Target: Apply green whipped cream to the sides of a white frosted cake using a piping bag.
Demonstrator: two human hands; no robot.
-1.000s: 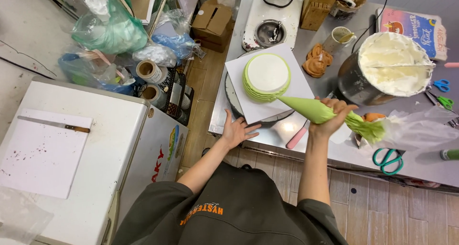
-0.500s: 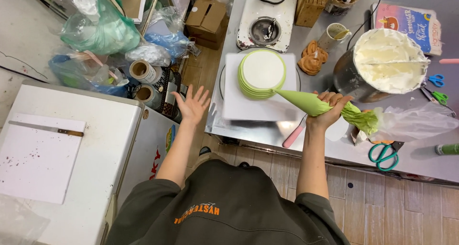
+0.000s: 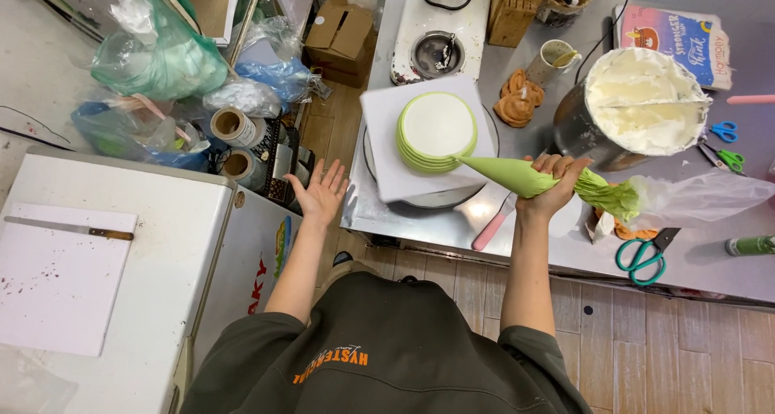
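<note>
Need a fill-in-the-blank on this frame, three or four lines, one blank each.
1. The right hand grips a piping bag filled with ____ cream.
2. The bag's tip touches the side of the ____ on the white board.
3. The left hand is open with fingers spread and holds ____.
4. The scissors on the steel table have ____ handles.

Missing words: green; cake; nothing; green
</note>
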